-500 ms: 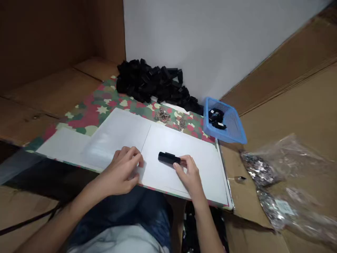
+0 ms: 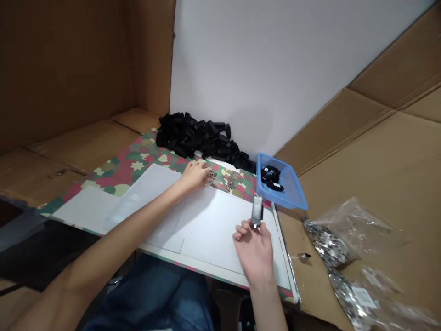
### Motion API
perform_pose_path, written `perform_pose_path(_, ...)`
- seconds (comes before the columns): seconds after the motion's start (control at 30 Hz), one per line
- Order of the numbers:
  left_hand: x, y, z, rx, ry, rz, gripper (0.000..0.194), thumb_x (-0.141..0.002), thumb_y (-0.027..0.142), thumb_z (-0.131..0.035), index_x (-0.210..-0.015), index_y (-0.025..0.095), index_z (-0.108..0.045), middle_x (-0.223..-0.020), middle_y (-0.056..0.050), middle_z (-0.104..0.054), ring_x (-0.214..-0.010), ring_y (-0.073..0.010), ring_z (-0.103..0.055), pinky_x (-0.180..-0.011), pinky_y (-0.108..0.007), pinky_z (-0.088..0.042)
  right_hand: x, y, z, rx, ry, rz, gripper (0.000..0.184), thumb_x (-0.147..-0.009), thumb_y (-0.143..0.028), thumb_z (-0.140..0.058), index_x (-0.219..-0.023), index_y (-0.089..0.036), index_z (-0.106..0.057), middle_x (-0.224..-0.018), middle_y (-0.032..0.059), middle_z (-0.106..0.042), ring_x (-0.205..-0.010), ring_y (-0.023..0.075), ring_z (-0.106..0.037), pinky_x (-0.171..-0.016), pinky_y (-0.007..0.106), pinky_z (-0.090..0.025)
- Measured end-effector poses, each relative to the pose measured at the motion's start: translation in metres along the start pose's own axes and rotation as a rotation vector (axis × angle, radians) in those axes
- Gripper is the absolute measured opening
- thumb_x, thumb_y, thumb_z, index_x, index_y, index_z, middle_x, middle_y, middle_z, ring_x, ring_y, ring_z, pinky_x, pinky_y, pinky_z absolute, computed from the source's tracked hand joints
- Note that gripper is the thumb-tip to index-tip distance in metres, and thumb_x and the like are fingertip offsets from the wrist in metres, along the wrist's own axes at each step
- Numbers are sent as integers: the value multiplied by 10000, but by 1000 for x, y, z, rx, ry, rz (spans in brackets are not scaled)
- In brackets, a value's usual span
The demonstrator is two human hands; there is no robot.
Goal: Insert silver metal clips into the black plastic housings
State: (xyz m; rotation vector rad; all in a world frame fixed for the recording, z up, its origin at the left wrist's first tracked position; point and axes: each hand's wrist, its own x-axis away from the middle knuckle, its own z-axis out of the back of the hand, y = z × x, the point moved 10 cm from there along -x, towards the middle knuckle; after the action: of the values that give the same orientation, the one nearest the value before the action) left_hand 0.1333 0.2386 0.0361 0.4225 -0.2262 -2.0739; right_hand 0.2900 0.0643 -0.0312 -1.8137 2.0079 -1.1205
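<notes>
The right hand (image 2: 254,253) holds a black piece (image 2: 257,211) over the right part of the bench (image 2: 119,172), its fingers clamped on the lower end; the piece stands nearly upright, with a shiny grey face showing. The left hand (image 2: 195,174) reaches across to a small heap of metal bits (image 2: 212,176) towards the far edge, fingers bent down at it; whether they are closed on any bit, I cannot tell. A second small heap (image 2: 229,184) lies just to the right. White sheets (image 2: 213,225) cover much of the near side. A large pile of black parts (image 2: 196,135) lies along the far edge by the wall. At the far right corner, a blue basket (image 2: 292,191) holds a few black parts. Plastic bags of metal pieces (image 2: 330,246) lie on cardboard beyond the right edge.
</notes>
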Motion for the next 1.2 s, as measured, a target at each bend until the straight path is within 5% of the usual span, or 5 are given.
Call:
perform_pose_path(0.2,-6,-4,-19,75,28,-64,250,-922,320,-593,-1105,151,-618,-1178,-85,-617,-1071,-232,-596,-931,-464,-494,12,12,6,175,-26,52,352,-614,-490,-812,-720,-201,-639,-636,-20,-536,-577,129,-481,-536,261,-440)
perform_pose_path(0.37,16,5,24,313,106,-86,110,-935,245,-487,-932,168,-566,-953,-67,-634,-920,-211,-598,-820,-373,-490,30,-30,1,747,-93,373,320,-715,-504,-728,-805,-226,-598,-714,0,-563,-690,177,-523,-651,303,-429)
perform_pose_path(0.53,84,25,59,565,66,-183,141,-941,298,-478,-919,187,-562,-822,-8,-630,-745,-142,-590,-673,-250,-475,47,-51,-31,1182,-266,529,198,-804,-414,-662,-890,-240,-626,-817,8,-575,-773,190,-545,-713,305,-431)
perform_pose_path(0.83,179,68,110,574,206,-498,276,-846,-35,-510,-999,177,-600,-828,-35,-603,-739,-133,-534,-680,-257,-446,59,-22,-71,901,-479,205,269,-789,-500,-683,-839,-236,-668,-723,-12,-601,-643,139,-544,-581,235,-414)
perform_pose_path(1.2,206,83,99,412,85,-600,366,-810,-25,-504,-1047,242,-585,-847,-5,-631,-714,-148,-532,-684,-291,-440,63,-14,-89,874,-455,142,252,-759,-468,-709,-803,-223,-673,-683,-11,-566,-605,147,-506,-577,271,-412)
